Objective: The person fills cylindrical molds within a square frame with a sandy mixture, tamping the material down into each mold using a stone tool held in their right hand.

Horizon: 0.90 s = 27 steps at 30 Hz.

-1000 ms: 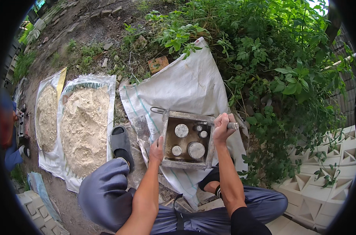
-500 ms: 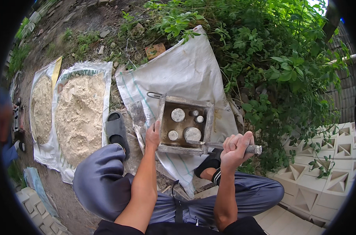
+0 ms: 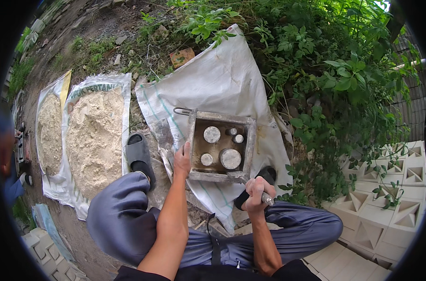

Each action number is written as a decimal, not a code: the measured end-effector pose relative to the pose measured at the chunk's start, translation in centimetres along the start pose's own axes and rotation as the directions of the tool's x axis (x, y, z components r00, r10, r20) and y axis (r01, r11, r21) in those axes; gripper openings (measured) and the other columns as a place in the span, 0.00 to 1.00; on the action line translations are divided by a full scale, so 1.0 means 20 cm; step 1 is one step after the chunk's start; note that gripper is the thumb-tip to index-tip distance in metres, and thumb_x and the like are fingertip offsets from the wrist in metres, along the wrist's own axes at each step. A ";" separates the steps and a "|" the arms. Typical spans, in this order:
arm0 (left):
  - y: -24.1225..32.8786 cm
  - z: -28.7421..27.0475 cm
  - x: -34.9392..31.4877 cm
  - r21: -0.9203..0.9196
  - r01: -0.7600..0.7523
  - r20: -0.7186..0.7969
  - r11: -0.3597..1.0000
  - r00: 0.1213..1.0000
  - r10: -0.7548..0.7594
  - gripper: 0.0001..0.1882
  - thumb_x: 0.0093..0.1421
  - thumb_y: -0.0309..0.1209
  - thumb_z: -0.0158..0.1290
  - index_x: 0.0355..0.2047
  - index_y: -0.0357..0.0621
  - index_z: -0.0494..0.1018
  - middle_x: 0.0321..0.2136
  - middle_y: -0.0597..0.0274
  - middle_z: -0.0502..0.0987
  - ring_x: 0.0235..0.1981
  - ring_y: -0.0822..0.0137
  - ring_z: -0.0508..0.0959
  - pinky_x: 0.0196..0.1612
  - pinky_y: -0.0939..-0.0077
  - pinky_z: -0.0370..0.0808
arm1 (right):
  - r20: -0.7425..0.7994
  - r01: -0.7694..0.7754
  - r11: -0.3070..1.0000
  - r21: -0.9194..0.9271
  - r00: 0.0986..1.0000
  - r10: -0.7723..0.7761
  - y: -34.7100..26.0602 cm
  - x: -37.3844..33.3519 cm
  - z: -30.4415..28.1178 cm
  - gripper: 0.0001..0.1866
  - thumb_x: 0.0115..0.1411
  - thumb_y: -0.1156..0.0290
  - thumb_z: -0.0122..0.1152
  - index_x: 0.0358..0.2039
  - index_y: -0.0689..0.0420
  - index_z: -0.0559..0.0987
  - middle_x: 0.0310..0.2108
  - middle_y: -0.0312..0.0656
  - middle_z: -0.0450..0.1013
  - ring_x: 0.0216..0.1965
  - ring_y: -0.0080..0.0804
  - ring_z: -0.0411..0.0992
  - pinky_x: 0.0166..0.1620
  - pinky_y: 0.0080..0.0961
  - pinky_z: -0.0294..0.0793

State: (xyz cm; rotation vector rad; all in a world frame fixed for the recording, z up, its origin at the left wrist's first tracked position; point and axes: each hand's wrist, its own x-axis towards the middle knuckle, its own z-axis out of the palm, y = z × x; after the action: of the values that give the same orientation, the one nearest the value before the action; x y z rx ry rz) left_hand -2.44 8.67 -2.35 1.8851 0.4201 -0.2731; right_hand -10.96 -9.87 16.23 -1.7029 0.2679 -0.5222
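A square grey box frame (image 3: 192,145), dusty and shallow, lies on a white woven sack. Inside it stand several round pegs with pale tops, among them a large round peg (image 3: 230,158) and a smaller one (image 3: 212,135). A wire loop (image 3: 182,111) sticks out at its far left corner. My left hand (image 3: 182,160) rests against the frame's left side, fingers stretched. My right hand (image 3: 257,192) is wrapped round a metal bar-like tool (image 3: 268,200), foreshortened here; its inner end is at the frame's near right edge, but I cannot tell if they touch.
Two sacks with pale sandy powder (image 3: 96,136) lie at the left. The white sack (image 3: 213,79) spreads under the frame. Leafy plants (image 3: 334,79) hang over the right; pale moulded blocks (image 3: 386,210) are stacked there. A person's foot (image 3: 26,179) shows far left.
My right hand has moved left and toward me, and the tool has swung from lying nearly level over the frame's near right corner to pointing toward me. My left hand stays put.
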 end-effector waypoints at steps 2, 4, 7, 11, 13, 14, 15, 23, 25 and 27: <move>-0.01 0.00 0.02 -0.015 0.004 0.011 1.000 1.000 -0.004 0.32 0.64 0.54 0.38 0.47 0.35 0.73 0.40 0.37 0.76 0.45 0.41 0.73 0.50 0.62 0.67 | -0.005 0.002 1.000 0.031 1.000 -0.001 -0.11 0.01 -0.02 0.21 0.62 0.72 0.43 0.11 0.58 0.57 0.09 0.33 0.54 0.11 0.21 0.54 0.18 0.21 0.54; -0.01 0.01 0.01 -0.039 0.002 0.039 0.999 0.999 0.000 0.32 0.64 0.54 0.38 0.47 0.35 0.73 0.40 0.37 0.75 0.45 0.41 0.73 0.50 0.62 0.67 | -0.059 0.022 1.000 0.010 0.998 -0.022 -0.07 -0.01 -0.03 0.20 0.60 0.72 0.44 0.11 0.59 0.58 0.09 0.35 0.56 0.12 0.22 0.56 0.19 0.21 0.56; 0.00 0.01 0.02 0.013 0.048 0.049 0.999 0.998 -0.049 0.32 0.64 0.55 0.38 0.47 0.35 0.73 0.40 0.37 0.75 0.45 0.41 0.73 0.50 0.62 0.67 | -0.107 -0.144 0.989 0.047 0.983 0.148 0.16 -0.04 -0.04 0.21 0.62 0.72 0.43 0.12 0.59 0.56 0.09 0.34 0.54 0.12 0.21 0.53 0.18 0.22 0.53; -0.01 0.01 0.02 0.008 0.025 -0.004 1.000 1.000 -0.025 0.32 0.65 0.54 0.38 0.47 0.36 0.73 0.41 0.37 0.75 0.46 0.42 0.73 0.50 0.62 0.67 | -0.185 -0.146 0.987 0.075 0.970 0.157 0.00 0.05 0.01 0.24 0.67 0.70 0.40 0.12 0.57 0.57 0.09 0.32 0.54 0.12 0.19 0.50 0.18 0.21 0.50; 0.04 0.01 0.00 -0.041 -0.036 0.005 0.999 0.999 0.036 0.32 0.64 0.55 0.38 0.47 0.37 0.73 0.41 0.37 0.75 0.46 0.42 0.73 0.50 0.61 0.67 | -0.216 -0.134 0.989 0.069 0.965 0.146 -0.04 0.07 0.02 0.24 0.67 0.68 0.41 0.11 0.57 0.57 0.09 0.32 0.55 0.11 0.19 0.51 0.18 0.21 0.52; 0.07 0.00 -0.01 -0.005 0.024 0.034 1.000 0.999 -0.024 0.32 0.64 0.55 0.38 0.47 0.37 0.73 0.41 0.37 0.75 0.46 0.41 0.73 0.50 0.61 0.67 | -0.264 -0.164 0.986 -0.009 0.952 0.156 0.00 0.07 0.04 0.24 0.67 0.68 0.41 0.11 0.57 0.58 0.09 0.32 0.55 0.11 0.20 0.52 0.18 0.21 0.52; 0.06 -0.01 -0.02 0.000 0.029 0.030 1.000 0.999 -0.029 0.32 0.64 0.55 0.38 0.47 0.37 0.73 0.41 0.37 0.75 0.46 0.41 0.73 0.50 0.61 0.67 | -0.306 -0.191 0.978 -0.081 0.939 0.158 0.05 0.06 0.06 0.24 0.67 0.68 0.41 0.11 0.57 0.58 0.09 0.32 0.56 0.11 0.20 0.53 0.17 0.21 0.53; 0.04 -0.03 -0.01 0.027 0.069 0.034 0.997 0.997 -0.070 0.33 0.64 0.56 0.38 0.46 0.36 0.73 0.40 0.37 0.75 0.46 0.41 0.73 0.49 0.61 0.67 | -0.072 -0.243 0.970 -0.022 0.968 0.241 -0.08 0.10 0.15 0.21 0.65 0.70 0.44 0.13 0.58 0.60 0.09 0.31 0.55 0.12 0.18 0.52 0.17 0.21 0.51; 0.09 0.00 -0.01 0.023 0.069 0.047 0.997 0.996 -0.070 0.32 0.64 0.55 0.38 0.46 0.36 0.73 0.40 0.37 0.75 0.45 0.42 0.73 0.49 0.61 0.67 | -0.142 -0.108 0.968 0.228 0.980 0.143 0.08 -0.01 0.14 0.21 0.65 0.70 0.45 0.14 0.58 0.61 0.10 0.31 0.55 0.14 0.16 0.52 0.18 0.21 0.51; 0.07 0.01 -0.01 0.005 0.033 0.000 0.999 0.999 -0.033 0.32 0.64 0.55 0.38 0.46 0.36 0.73 0.40 0.38 0.76 0.45 0.43 0.74 0.48 0.61 0.67 | -0.079 -0.117 0.983 0.138 0.989 0.128 0.20 -0.04 0.14 0.21 0.65 0.70 0.45 0.13 0.58 0.59 0.10 0.31 0.55 0.14 0.16 0.52 0.18 0.21 0.50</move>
State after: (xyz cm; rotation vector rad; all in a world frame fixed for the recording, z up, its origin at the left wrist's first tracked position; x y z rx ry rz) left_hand -1.91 8.01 -1.11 1.8841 0.4518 -0.2962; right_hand -9.89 -7.92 11.91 -1.5253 0.3903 -0.5126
